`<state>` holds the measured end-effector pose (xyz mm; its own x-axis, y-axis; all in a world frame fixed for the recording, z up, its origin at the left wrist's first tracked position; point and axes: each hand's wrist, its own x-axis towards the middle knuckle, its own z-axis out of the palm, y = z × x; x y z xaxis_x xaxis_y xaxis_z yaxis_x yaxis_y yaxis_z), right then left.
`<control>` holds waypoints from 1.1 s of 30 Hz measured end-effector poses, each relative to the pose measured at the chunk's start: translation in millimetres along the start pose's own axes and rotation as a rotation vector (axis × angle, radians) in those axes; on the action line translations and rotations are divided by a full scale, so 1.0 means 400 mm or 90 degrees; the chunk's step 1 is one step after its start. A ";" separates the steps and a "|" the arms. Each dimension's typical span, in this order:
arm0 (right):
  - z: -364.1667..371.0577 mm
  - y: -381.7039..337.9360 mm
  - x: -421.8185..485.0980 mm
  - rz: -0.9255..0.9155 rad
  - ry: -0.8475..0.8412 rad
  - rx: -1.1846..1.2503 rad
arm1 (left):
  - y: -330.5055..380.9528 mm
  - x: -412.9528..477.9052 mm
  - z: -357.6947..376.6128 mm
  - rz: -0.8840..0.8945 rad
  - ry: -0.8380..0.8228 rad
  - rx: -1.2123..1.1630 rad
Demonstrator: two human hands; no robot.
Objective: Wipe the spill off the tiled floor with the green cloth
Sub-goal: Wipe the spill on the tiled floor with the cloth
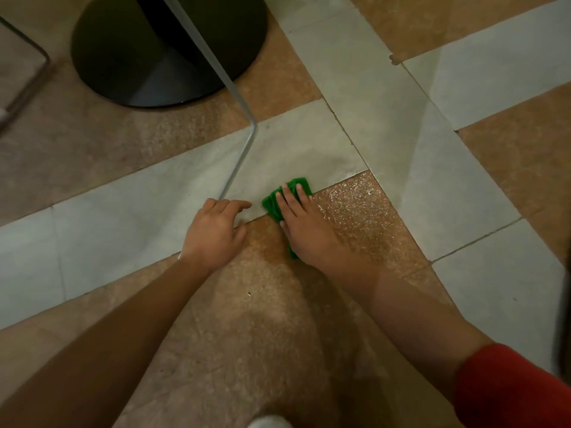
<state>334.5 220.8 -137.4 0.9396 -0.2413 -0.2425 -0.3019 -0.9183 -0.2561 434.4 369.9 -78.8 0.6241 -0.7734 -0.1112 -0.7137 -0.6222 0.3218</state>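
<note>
A folded green cloth (273,202) lies on the tiled floor (123,205) where a grey tile meets a brown one. My right hand (304,225) presses flat on top of it, fingers together, and covers most of it. A wet, glistening patch of spill (355,205) shines on the brown tile just right of the cloth. My left hand (216,233) rests on the floor to the left of the cloth, fingers loosely spread, holding nothing.
A thin metal rod or frame (244,149) runs down and bends just beyond my left hand. A round black pedestal base (160,57) stands at the upper left. Another metal frame (31,75) is at the far left edge.
</note>
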 end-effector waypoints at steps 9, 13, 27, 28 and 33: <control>0.009 -0.019 -0.016 -0.246 -0.075 -0.047 | -0.015 -0.004 -0.013 -0.008 0.079 -0.052; 0.003 -0.068 0.011 -0.135 -0.032 -0.036 | -0.013 -0.012 -0.017 0.011 0.077 -0.040; -0.001 -0.062 0.011 -0.128 -0.029 -0.044 | 0.000 0.000 -0.013 0.007 0.073 -0.049; 0.009 -0.089 0.009 -0.173 -0.030 -0.066 | 0.004 0.003 -0.013 0.008 0.073 -0.049; 0.028 -0.119 -0.012 -0.275 -0.024 0.012 | 0.010 0.003 -0.010 0.031 0.068 -0.038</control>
<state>342.5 269.1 -134.5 0.9740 0.1760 -0.1426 0.1147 -0.9262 -0.3592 433.5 366.9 -74.0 0.6215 -0.7834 0.0049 -0.7259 -0.5736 0.3795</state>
